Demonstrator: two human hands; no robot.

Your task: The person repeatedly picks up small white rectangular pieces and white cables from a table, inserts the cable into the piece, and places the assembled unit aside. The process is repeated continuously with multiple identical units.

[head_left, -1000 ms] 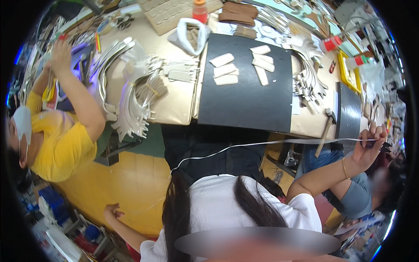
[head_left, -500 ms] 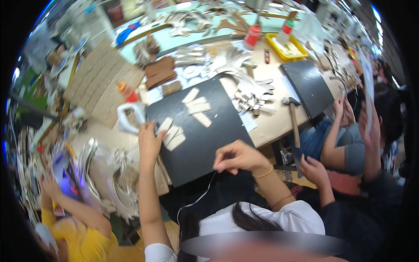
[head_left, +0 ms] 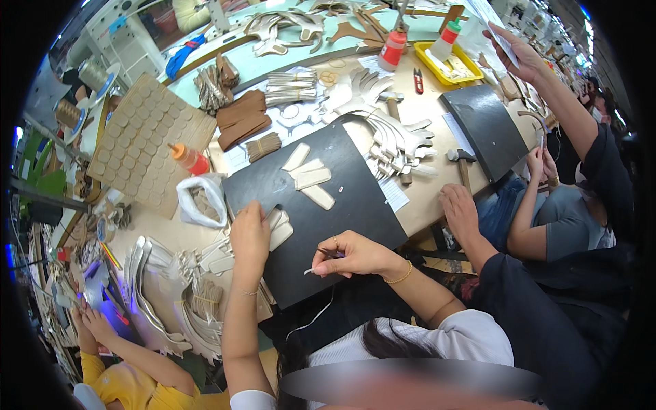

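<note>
My left hand (head_left: 250, 236) has its fingers curled at the left edge of a black work board (head_left: 328, 232). Cream oblong pieces (head_left: 281, 236) lie partly under it; what its fingers grip, if anything, is hidden. Over the front of the board, my right hand (head_left: 355, 257) is closed in a pinch. A small dark tool (head_left: 331, 253) shows among its fingers, too covered to name, and a short white tip sticks out at the thumb. A thin white cord (head_left: 318, 312) hangs below that hand. Several more cream pieces (head_left: 313, 178) lie fanned out on the board's far half.
An orange-topped bottle (head_left: 189, 158) and a white bag (head_left: 202, 203) stand left of the board. Beyond it lie brown leather pieces (head_left: 242, 119) and cream strips (head_left: 403, 147). A hammer (head_left: 462, 164) rests near a co-worker's hand (head_left: 461, 210). A yellow tray (head_left: 447, 67) sits farther back.
My left hand has curled from nearly flat and moved right and nearer, over the cream pieces. My right hand shifted left. The co-worker's raised hand moved farther away with a white sheet.
</note>
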